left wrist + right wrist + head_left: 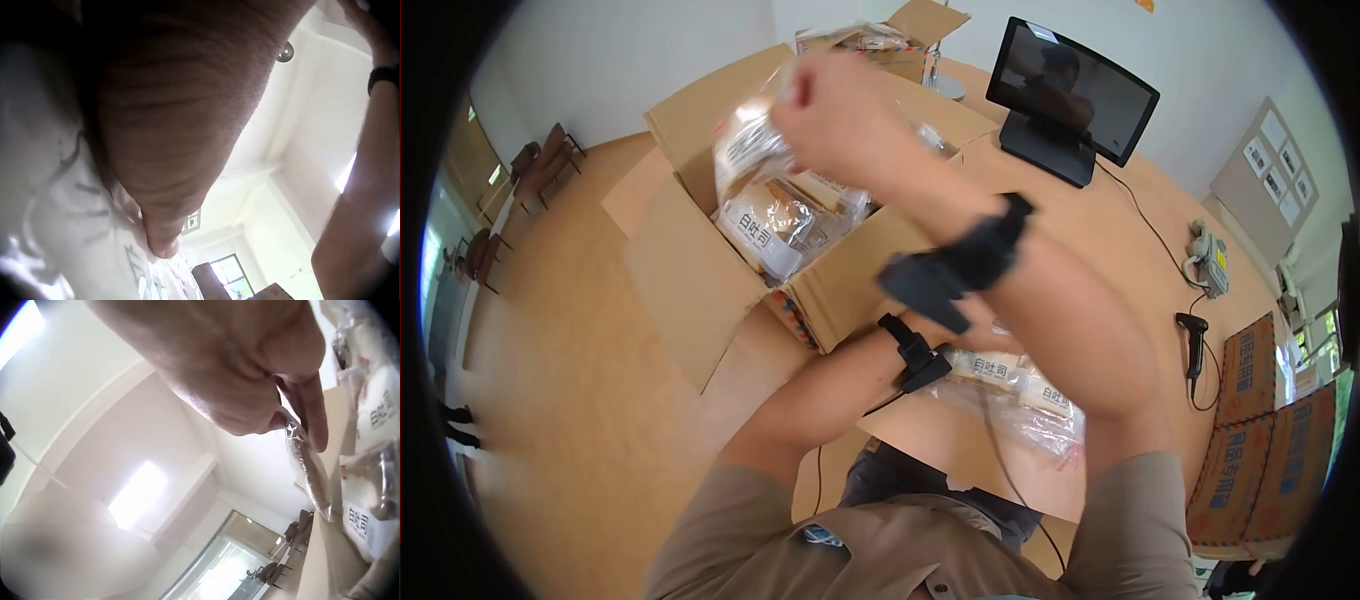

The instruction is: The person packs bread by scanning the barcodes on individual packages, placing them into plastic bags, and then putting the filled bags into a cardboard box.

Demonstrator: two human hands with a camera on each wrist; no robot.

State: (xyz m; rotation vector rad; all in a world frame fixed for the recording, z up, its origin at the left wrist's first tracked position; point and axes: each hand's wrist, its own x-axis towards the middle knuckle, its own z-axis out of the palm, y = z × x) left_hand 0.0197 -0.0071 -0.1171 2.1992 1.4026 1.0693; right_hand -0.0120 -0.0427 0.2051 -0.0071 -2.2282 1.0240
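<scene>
My right hand [830,105] is raised over a large open cardboard box [700,290] and pinches a clear bread package [750,150] by its top edge. The right wrist view shows the right hand [294,422] with fingertips closed on the bread package [309,469]. More labelled bread packages [775,225] lie inside the box. My left forearm reaches under the right arm to bread packages on the table [1015,385]. In the head view the left hand is hidden. The left wrist view shows the left hand [169,156] close against a white package [75,231], its grip unclear.
A tilted monitor [1070,100] stands at the back of the wooden table. A barcode scanner [1193,345] and a small device [1210,260] lie at the right. A smaller open box [900,35] sits behind; printed cartons [1250,430] are stacked at the right. Chairs [550,155] stand at the far left.
</scene>
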